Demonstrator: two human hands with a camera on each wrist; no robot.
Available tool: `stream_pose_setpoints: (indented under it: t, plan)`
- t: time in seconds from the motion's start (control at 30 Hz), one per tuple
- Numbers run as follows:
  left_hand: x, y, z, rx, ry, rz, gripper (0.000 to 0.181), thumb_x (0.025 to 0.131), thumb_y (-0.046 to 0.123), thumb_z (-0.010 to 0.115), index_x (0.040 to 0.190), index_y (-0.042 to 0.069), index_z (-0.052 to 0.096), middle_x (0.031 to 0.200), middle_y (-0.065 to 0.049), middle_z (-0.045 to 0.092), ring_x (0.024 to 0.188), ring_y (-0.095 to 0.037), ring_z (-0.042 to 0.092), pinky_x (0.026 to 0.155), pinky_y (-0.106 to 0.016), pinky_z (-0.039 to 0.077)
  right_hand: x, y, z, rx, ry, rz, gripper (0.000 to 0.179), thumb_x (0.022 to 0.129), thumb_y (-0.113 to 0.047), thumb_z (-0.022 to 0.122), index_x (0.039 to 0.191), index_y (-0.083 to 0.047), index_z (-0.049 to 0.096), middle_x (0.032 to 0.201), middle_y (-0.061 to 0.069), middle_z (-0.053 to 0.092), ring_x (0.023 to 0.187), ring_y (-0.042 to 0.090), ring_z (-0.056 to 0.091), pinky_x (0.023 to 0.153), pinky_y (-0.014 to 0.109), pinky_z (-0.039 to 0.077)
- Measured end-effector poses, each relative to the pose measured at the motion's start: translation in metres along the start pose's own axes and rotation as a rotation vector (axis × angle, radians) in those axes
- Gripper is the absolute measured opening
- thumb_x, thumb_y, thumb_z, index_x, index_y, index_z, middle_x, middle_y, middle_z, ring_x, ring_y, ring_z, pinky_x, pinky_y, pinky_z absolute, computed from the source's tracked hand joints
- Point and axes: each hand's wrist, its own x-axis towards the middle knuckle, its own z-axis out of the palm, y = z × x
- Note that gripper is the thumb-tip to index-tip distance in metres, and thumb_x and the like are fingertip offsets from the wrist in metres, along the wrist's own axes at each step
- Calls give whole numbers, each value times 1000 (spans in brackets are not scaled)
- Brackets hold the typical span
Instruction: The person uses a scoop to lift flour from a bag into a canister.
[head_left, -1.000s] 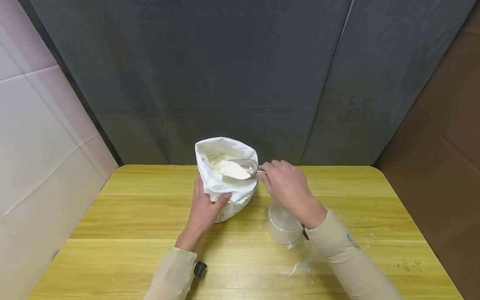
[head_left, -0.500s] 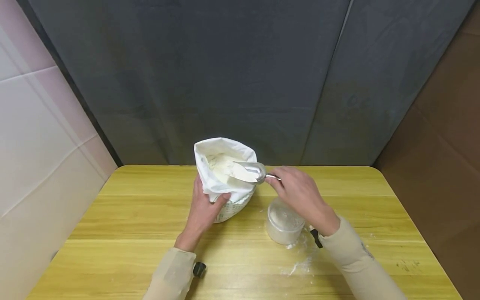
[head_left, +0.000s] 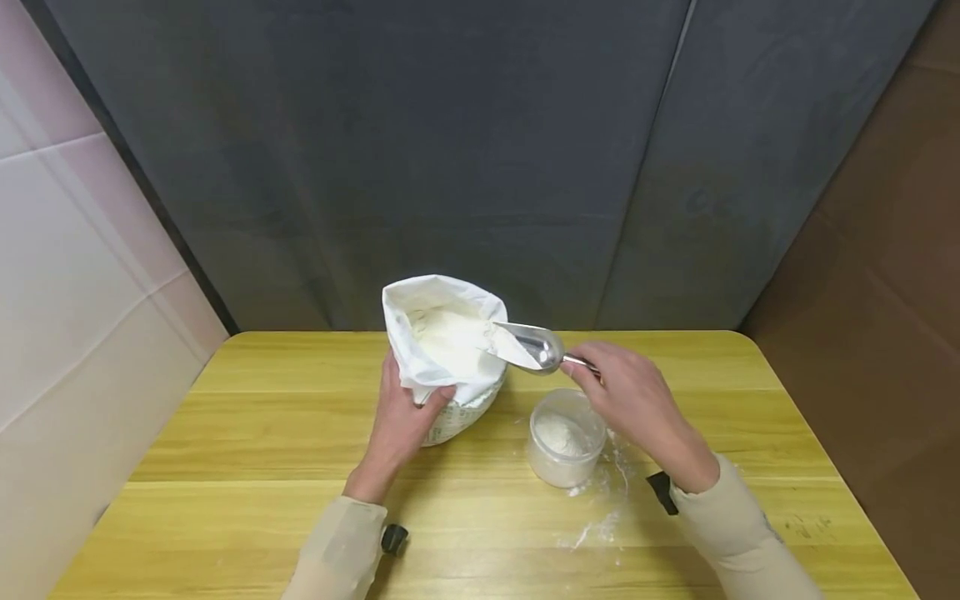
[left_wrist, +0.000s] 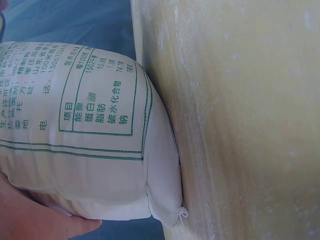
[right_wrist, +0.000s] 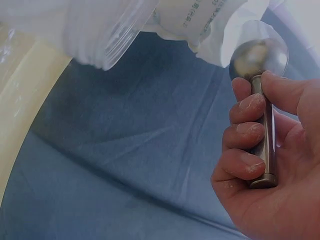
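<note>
A white cloth flour bag (head_left: 459, 418) with green print stands with its mouth open; white flour (head_left: 442, 337) fills it high. My left hand (head_left: 396, 425) grips the bag's near left side, thumb laid over the folded rim. In my right hand (head_left: 641, 404) is the handle of a metal scoop (head_left: 553, 350), fingers curled round it, as the right wrist view confirms. The scoop carries flour, and its tip overlaps the bag's right rim. Below the scoop and right hand sits a clear round plastic tub (head_left: 547, 471) with some flour inside.
The wooden table (head_left: 247, 433) has spilled flour (head_left: 596, 529) in front of and beside the tub. A dark cloth backdrop (head_left: 450, 167) rises behind its far edge. A white panel (head_left: 82, 317) stands at left, a brown one (head_left: 855, 317) at right.
My right hand has drawn the flour-laden scoop rightward, from inside the bag's mouth to its right rim. The tub has come out from under the right arm. My left hand keeps its grip.
</note>
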Motion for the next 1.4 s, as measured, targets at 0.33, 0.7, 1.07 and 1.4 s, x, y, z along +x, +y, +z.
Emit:
stream_pose_setpoints:
  t: [0.33, 0.7, 1.07, 1.4]
  plan:
    - [1, -4, -3, 15, 4, 10, 124, 83, 85, 57, 167, 10, 3, 164, -24, 21, 148, -37, 27, 120, -59, 25, -26, 15, -13, -15, 25, 42, 14, 100, -24, 72, 108, -15, 76, 92, -4, 69, 79, 16, 57, 71, 39, 48]
    - [2, -6, -5, 30, 3, 20, 123, 84, 85, 54, 166, 8, 4, 164, -25, 19, 148, -38, 25, 120, -61, 24, -55, 30, -26, -27, 39, 72, 12, 100, -22, 72, 107, -14, 76, 93, -6, 69, 80, 15, 58, 72, 41, 49]
    - [1, -4, -6, 17, 2, 7, 125, 83, 86, 55, 166, 8, 3, 165, -24, 17, 150, -37, 23, 121, -59, 23, -80, 46, -31, -81, 33, 81, 14, 98, -20, 74, 109, -13, 77, 100, -1, 73, 87, 20, 67, 73, 45, 52]
    - [2, -4, -5, 27, -1, 13, 125, 83, 86, 55, 167, 9, 3, 165, -23, 18, 150, -37, 23, 121, -59, 24, -92, 58, -40, -136, 6, 69, 11, 96, -22, 75, 106, -18, 76, 98, -5, 73, 83, 17, 65, 67, 42, 50]
